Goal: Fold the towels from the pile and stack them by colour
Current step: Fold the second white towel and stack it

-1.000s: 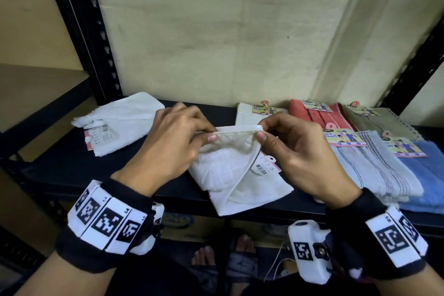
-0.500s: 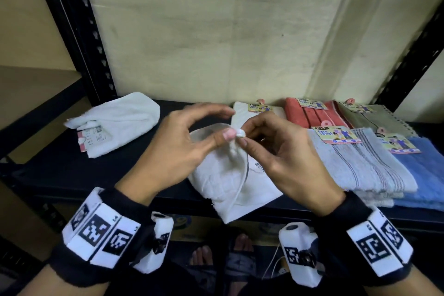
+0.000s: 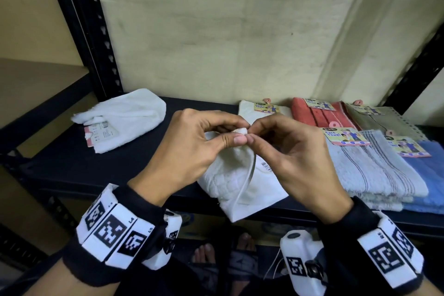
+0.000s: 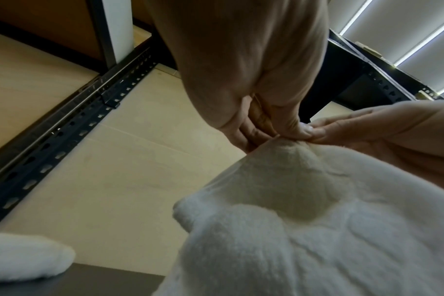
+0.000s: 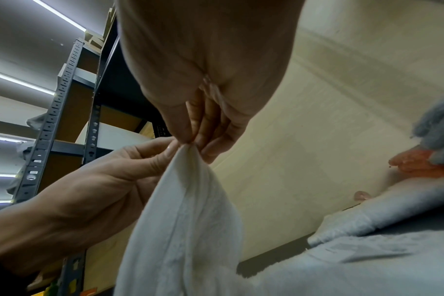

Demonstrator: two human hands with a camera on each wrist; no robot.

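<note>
i have both hands up over the front of the dark shelf (image 3: 134,163). my left hand (image 3: 192,151) and my right hand (image 3: 295,158) meet fingertip to fingertip on one bunched corner of the white towel (image 3: 230,182). the left thumb and forefinger are clamped on that corner, and the right hand's fingers (image 5: 205,124) are pressed together on the same spot, so both pinch it at once. the rest of the towel hangs down from the pinch in a loose cone, and its lower part lies on the shelf's front edge, with a barcode label showing on a fold near my right palm.

to the left on the shelf, well apart from my hands, lies a second white towel (image 3: 125,118), loosely folded, with a paper tag at its near end. behind my hands, against the wall, sits a folded cream towel (image 3: 249,108) with a card label. to the right of it are a coral towel (image 3: 319,115) and an olive-grey towel (image 3: 384,122), and in front of those a pale grey striped towel (image 3: 370,175) beside a blue towel (image 3: 430,175), each with a card label at its far end.
</note>
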